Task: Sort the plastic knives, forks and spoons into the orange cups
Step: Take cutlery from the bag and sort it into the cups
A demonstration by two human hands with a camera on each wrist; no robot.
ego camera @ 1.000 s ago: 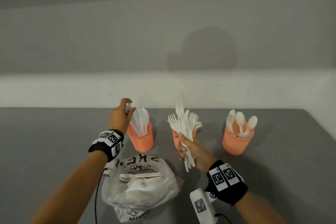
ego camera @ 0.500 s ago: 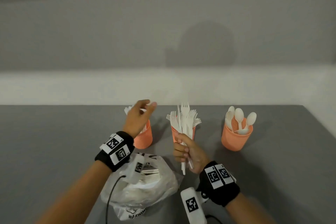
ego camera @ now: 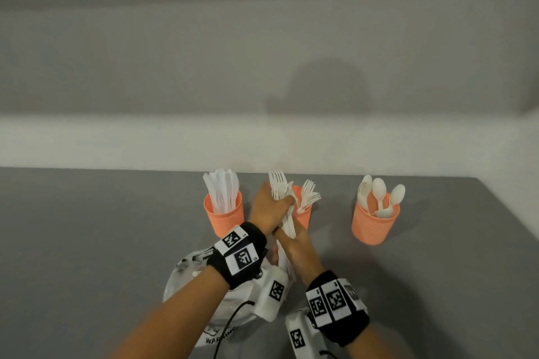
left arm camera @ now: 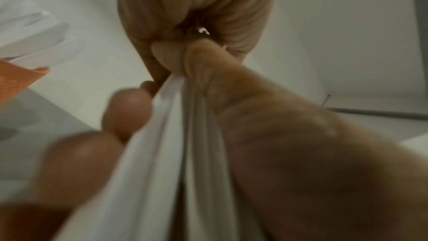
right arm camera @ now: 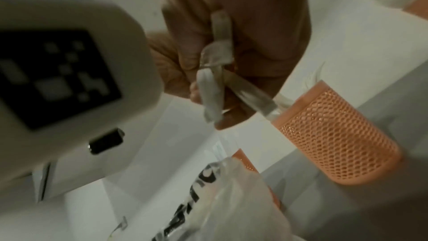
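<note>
Three orange mesh cups stand in a row on the grey table. The left cup (ego camera: 226, 220) holds knives, the middle cup (ego camera: 304, 217) forks, the right cup (ego camera: 372, 227) spoons. A bundle of white forks (ego camera: 277, 183) stands upright just left of the middle cup, tines up. My left hand (ego camera: 269, 208) grips the bundle just below the tines. Lower down, my right hand (ego camera: 296, 245) grips the handles. The left wrist view shows fingers curled round the white handles (left arm camera: 185, 135). In the right wrist view the handle ends (right arm camera: 214, 87) stick out of my fist beside a cup (right arm camera: 336, 135).
A crumpled clear plastic bag (ego camera: 201, 285) with printed lettering lies on the table under my forearms, near the front edge. A white wall runs behind the cups. The table's right edge (ego camera: 495, 204) lies beyond the spoon cup.
My left hand left the knife cup, swung right and took hold of the fork bundle. My right hand kept its grip and shifted slightly left with the bundle.
</note>
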